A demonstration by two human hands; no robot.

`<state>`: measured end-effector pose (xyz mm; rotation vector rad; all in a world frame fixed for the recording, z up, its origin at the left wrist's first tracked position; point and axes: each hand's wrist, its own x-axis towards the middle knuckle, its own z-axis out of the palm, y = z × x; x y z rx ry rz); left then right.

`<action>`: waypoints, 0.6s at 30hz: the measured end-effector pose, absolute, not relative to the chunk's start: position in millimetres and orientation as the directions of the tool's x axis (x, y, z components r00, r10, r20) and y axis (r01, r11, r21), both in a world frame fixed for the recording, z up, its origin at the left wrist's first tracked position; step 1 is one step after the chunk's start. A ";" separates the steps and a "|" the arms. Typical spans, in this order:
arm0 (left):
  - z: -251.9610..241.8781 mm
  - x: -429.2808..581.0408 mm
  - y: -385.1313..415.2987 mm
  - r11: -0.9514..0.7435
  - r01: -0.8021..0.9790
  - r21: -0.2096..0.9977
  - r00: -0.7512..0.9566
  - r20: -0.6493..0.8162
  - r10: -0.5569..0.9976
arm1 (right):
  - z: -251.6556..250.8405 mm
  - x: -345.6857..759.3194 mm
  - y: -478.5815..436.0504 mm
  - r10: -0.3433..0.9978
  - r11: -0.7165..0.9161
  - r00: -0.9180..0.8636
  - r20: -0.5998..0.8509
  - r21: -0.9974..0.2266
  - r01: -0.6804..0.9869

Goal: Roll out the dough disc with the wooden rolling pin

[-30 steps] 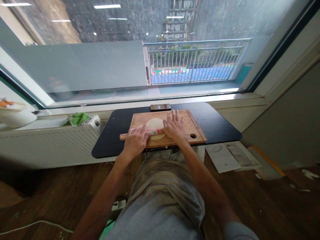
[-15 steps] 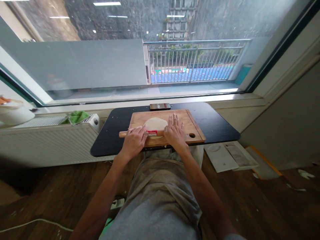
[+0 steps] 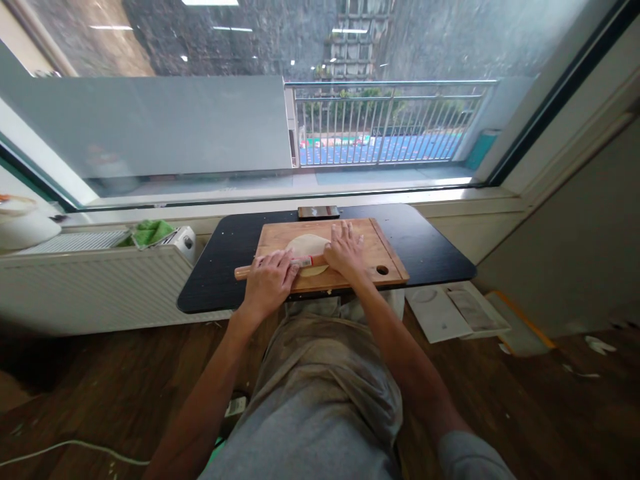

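A wooden rolling pin (image 3: 243,273) with a red and white label lies across a flat sheet of dough (image 3: 310,245) on a wooden cutting board (image 3: 373,248). Over the pin's left part, my left hand (image 3: 273,272) is closed, with its fingers curved forward. My right hand (image 3: 346,250) holds down the right part of the pin, its palm hiding that end and its fingers reaching forward past it. The dough shows on both the far and near sides of the pin.
The board rests on a black table (image 3: 435,257) below a large window. A phone-like dark object (image 3: 319,212) lies at the table's far edge. To the left, a green cloth (image 3: 151,232) sits on a white radiator (image 3: 100,283). Flat white panels (image 3: 440,313) lie on the floor at right.
The rolling pin has tilted, its right end now farther from me. My right hand has moved slightly forward and turned to the left. The whole view has shifted a little.
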<state>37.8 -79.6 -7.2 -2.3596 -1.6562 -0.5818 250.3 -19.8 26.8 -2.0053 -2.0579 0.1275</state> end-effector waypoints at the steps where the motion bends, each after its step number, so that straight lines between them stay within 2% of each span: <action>1: -7.6 38.1 -79.6 -0.351 0.935 0.057 0.295 0.427 0.855 | 28.4 251.0 -13.2 0.995 0.043 -0.018 0.101 -0.252 0.967; 4: -9.6 37.5 -79.8 -0.358 0.932 0.059 0.301 0.427 0.853 | 30.0 252.6 -6.5 0.996 0.061 -0.041 0.078 -0.267 0.962; 8: -13.5 35.0 -80.8 -0.385 0.919 0.080 0.312 0.449 0.837 | 22.3 254.9 -25.2 0.986 0.100 -0.064 0.151 -0.245 0.964; 12: -18.0 32.9 -81.3 -0.397 0.914 0.081 0.317 0.470 0.824 | 12.7 252.5 -54.7 0.972 0.052 0.005 0.233 -0.241 0.969; 18: -22.2 30.8 -78.7 -0.423 0.902 0.088 0.330 0.490 0.807 | 6.6 243.6 -85.9 0.960 -0.017 0.094 0.265 -0.279 0.960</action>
